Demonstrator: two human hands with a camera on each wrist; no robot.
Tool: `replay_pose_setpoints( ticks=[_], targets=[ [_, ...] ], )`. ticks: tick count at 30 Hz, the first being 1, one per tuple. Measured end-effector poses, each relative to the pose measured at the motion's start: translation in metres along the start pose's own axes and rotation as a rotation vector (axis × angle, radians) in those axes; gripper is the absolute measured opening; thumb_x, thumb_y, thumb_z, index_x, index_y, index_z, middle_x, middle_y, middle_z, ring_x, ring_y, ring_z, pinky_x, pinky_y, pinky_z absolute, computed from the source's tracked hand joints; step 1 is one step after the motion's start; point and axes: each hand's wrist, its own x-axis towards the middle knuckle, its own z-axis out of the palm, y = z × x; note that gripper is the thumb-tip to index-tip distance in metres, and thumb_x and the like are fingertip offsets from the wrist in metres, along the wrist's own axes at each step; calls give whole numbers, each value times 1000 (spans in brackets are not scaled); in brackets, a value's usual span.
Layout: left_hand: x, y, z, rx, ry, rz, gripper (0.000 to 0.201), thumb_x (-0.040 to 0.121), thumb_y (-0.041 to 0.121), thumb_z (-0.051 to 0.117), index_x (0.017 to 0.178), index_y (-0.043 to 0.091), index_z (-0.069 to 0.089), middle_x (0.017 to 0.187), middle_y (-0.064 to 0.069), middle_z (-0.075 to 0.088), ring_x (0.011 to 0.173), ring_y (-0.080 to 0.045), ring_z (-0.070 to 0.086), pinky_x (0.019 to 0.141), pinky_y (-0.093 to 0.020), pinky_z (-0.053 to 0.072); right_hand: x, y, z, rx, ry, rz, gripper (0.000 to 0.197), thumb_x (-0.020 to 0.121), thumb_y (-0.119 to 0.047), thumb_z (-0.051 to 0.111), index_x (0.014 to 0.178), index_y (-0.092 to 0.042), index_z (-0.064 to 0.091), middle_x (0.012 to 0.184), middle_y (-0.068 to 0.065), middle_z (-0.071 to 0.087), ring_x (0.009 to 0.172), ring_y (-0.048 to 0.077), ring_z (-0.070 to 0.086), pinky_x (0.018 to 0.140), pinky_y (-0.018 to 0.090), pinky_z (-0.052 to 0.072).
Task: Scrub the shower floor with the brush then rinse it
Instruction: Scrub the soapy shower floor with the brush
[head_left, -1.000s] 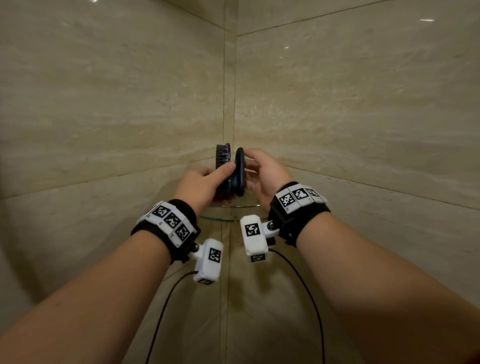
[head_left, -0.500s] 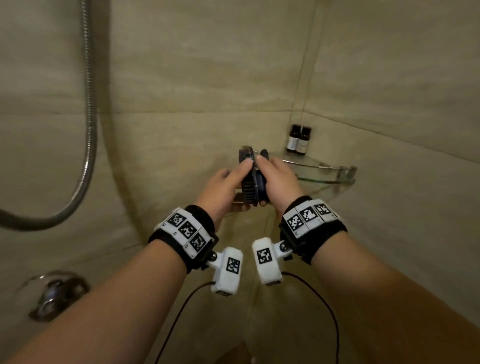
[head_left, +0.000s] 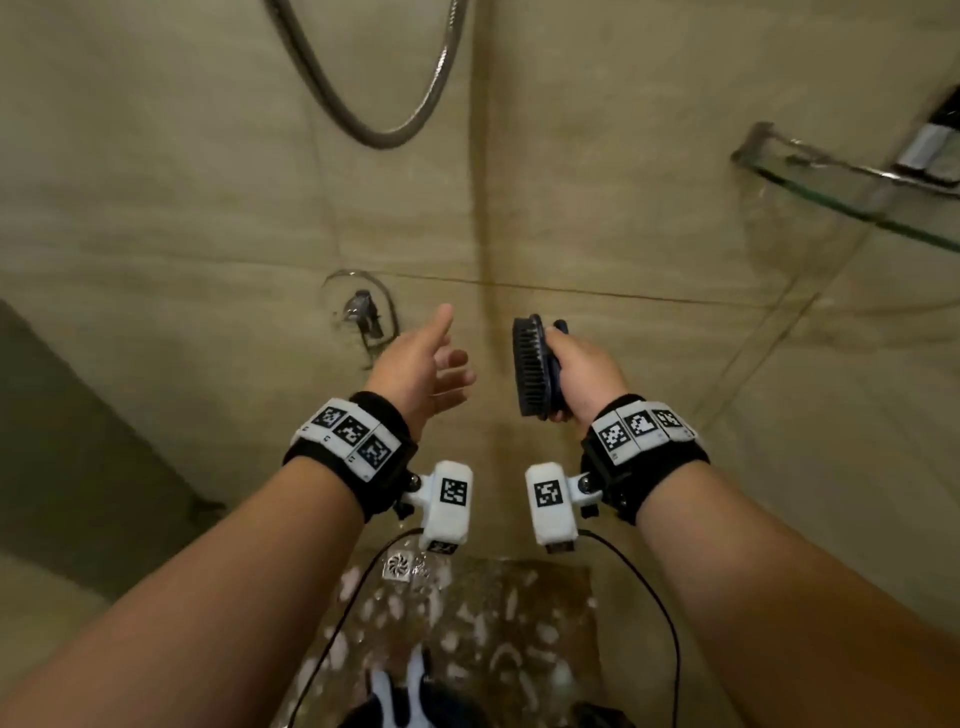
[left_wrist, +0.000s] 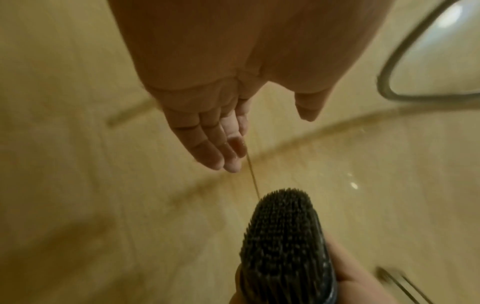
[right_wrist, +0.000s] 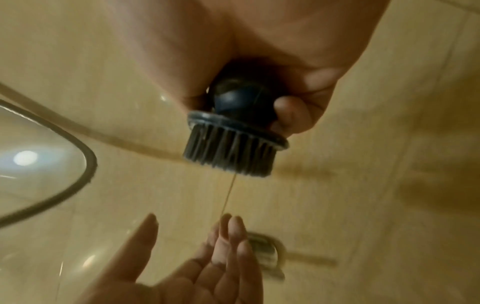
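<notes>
My right hand (head_left: 582, 371) grips a dark blue scrub brush (head_left: 530, 366) by its back knob, bristles facing left toward my other hand. The right wrist view shows the brush (right_wrist: 233, 148) with fingers (right_wrist: 291, 115) curled round the knob. In the left wrist view the bristle face of the brush (left_wrist: 283, 242) fills the lower middle. My left hand (head_left: 431, 364) hangs a little to the left of the brush, fingers straight and spread, holding nothing; the same left hand (left_wrist: 223, 144) shows an empty palm. The wet, foam-flecked shower floor (head_left: 467, 623) lies below my arms.
A metal shower hose (head_left: 374, 119) loops down the beige tiled wall. A chrome tap fitting (head_left: 363, 312) sits on the wall just beyond my left hand. A glass corner shelf (head_left: 831, 192) with small bottles (head_left: 930, 145) is at upper right. A floor drain (head_left: 400, 566) lies near the wall.
Both hands held the brush near the corner shelf before. My left hand has let go and opened. The brush stays in my right hand, and my view has swung left and down.
</notes>
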Motion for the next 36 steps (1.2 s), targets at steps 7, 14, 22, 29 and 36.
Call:
replay_pose_setpoints(
  ticks=[7,14,22,29,36],
  targets=[
    [-59,-28,-133,-133,413,-34,37,96,52,65,106,18,59,90,-2,62,77,-21,66,67,-35,54,-17,45,108,253,-235,317,37,77,-49,77,93,-16,75,86,7,75,80,29,71,81,49,58],
    [-103,-37,-238,-307,660,-29,33,95,50,66,92,18,58,86,-1,60,77,-21,65,63,-33,53,-45,52,200,71,-387,355,37,84,-54,71,89,-17,69,64,3,62,56,23,58,45,26,39],
    [-138,-69,-365,-433,779,-126,36,95,52,65,82,19,56,88,-1,56,83,-21,65,55,-29,54,-81,78,309,-89,-501,405,41,82,-51,76,101,-15,73,91,8,75,75,25,67,42,26,43],
    [-148,-84,-471,-440,813,-174,35,99,47,63,105,12,62,95,-4,57,82,-19,65,66,-30,56,-98,116,404,-198,-401,422,48,72,-39,88,102,-4,72,96,15,76,77,30,72,44,28,46],
    [-147,-106,-540,-439,826,-215,39,100,47,62,114,11,63,92,-1,60,86,-19,68,61,-28,54,-110,146,460,-303,-395,419,52,74,-39,88,104,-4,66,96,16,74,88,35,73,62,36,53]
  ],
)
